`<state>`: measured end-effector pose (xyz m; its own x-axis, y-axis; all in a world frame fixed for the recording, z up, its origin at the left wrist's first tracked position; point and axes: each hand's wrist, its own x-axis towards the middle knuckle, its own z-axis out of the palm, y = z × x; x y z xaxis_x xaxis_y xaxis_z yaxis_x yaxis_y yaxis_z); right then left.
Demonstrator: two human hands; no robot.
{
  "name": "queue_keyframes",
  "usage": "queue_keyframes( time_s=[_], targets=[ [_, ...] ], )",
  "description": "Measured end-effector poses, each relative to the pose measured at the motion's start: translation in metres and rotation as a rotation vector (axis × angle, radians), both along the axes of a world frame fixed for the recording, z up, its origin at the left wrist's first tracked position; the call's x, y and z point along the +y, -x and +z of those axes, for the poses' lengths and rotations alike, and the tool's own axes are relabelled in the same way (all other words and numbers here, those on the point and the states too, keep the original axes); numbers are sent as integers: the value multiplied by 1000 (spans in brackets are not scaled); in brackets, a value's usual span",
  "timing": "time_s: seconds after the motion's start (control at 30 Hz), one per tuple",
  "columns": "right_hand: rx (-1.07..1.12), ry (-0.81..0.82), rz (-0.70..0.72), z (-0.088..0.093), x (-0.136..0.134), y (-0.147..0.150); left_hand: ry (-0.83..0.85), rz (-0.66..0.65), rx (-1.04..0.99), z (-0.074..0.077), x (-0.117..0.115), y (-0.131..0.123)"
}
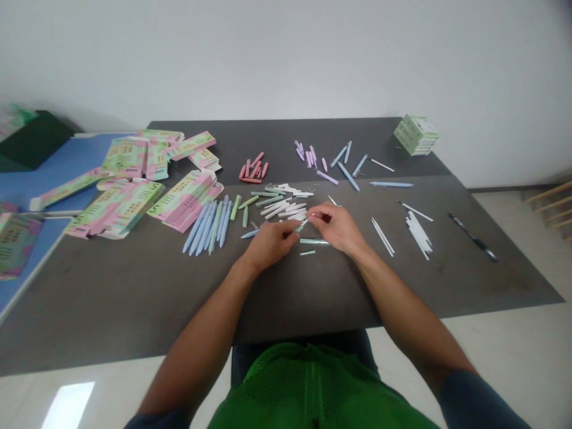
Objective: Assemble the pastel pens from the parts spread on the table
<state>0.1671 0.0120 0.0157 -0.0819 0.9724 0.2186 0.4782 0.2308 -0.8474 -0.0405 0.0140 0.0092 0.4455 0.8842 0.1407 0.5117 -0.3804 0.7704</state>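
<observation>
My left hand (273, 243) is closed in a pinch on a small pale green pen part (301, 226) near the middle of the table. Close beside it, my right hand (336, 226) also pinches; what lies between its fingertips is too small to make out. Just below the hands are a green pen barrel (314, 241) and a short green piece (307, 252). White pen parts (290, 210) lie in a loose heap beyond the fingers. Green pen pieces (245, 215) and a row of blue and green pens (206, 229) are left of my left hand.
Flattened pink-green boxes (185, 199) cover the left side. Red pieces (254, 169), purple pieces (311, 156) and blue barrels (348, 176) lie farther back. White refills (419, 232), a black pen (472, 237) and a green box (416, 135) are at right.
</observation>
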Motion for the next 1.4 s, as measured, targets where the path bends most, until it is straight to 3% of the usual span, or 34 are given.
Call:
queue_keyframes(
  time_s=[0.13,0.4,0.57,0.7,0.87,1.1,1.23,1.4],
  targets=[
    [8,51,32,-2,-1,2,-8,-76,17,2,0,0],
    [34,99,125,-2,-1,3,55,-70,41,7,-2,-3],
    [41,156,113,2,0,-7,48,-52,68,12,-3,-4],
    [-217,135,165,7,1,-23,6,2,100,11,-2,-2],
    [-571,81,368,6,0,-31,-61,44,144,4,0,-3],
    [-709,63,398,-3,-2,-28,-165,105,214,1,-1,-3],
    [-731,72,400,0,0,-34,-349,169,248,1,-5,-6],
    [-750,88,384,2,5,-46,-450,118,319,-4,-10,-22]
  ],
)
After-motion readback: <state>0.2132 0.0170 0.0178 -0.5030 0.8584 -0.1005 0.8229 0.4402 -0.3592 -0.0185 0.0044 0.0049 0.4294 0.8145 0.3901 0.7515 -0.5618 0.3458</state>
